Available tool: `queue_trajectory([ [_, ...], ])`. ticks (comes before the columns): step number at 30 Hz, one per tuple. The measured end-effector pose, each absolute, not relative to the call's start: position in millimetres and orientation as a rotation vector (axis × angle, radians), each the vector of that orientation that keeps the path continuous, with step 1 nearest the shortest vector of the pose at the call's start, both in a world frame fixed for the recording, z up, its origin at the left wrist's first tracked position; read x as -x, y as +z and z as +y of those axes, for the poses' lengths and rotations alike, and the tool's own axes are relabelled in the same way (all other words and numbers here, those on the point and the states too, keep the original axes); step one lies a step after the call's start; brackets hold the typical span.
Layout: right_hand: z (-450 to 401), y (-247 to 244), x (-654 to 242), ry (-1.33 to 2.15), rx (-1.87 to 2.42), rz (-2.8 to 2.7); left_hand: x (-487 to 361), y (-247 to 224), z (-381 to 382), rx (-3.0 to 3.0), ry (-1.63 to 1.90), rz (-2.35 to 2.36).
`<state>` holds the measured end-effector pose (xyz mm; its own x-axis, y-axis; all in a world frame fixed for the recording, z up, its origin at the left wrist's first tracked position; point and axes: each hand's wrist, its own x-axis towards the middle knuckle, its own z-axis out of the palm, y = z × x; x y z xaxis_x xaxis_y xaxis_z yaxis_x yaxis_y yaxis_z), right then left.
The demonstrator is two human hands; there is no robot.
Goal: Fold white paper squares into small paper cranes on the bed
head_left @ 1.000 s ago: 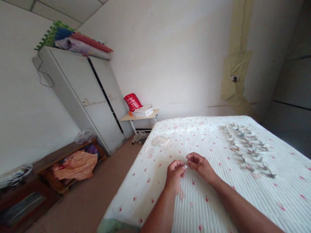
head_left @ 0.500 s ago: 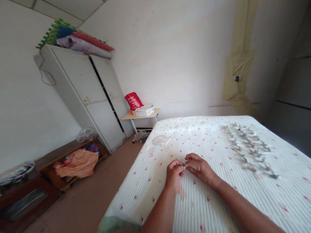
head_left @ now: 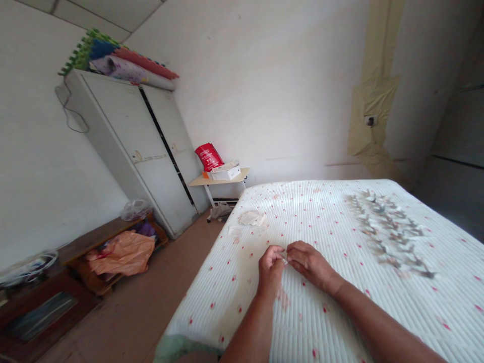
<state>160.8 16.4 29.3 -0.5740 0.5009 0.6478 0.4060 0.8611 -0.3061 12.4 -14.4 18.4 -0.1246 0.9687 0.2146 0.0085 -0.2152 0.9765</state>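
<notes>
Mattress (head_left: 242,282), white scrap (head_left: 285,260), between left hand (head_left: 271,269), right hand (head_left: 307,262)

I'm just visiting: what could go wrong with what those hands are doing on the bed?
The small white piece pinched between the left hand and right hand could slip; pale against the white bed cover, it might be hard to find. The right arm might also brush the rows of small grey-white pieces lying nearby and disturb them.
</notes>
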Motion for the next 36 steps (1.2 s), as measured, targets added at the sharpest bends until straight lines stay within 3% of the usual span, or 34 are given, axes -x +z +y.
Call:
queue_trajectory([
  [8, 13.5, 33.0, -158.7, 0.066, 0.637, -2.275, -12.2, 18.5, -15.4, -1.408, 1.45, 1.234],
  [36, 10.9, 35.5, -160.8, 0.287, 0.7, -2.194, -10.4, 14.6, -18.3, -1.878, 1.383, 1.339],
])
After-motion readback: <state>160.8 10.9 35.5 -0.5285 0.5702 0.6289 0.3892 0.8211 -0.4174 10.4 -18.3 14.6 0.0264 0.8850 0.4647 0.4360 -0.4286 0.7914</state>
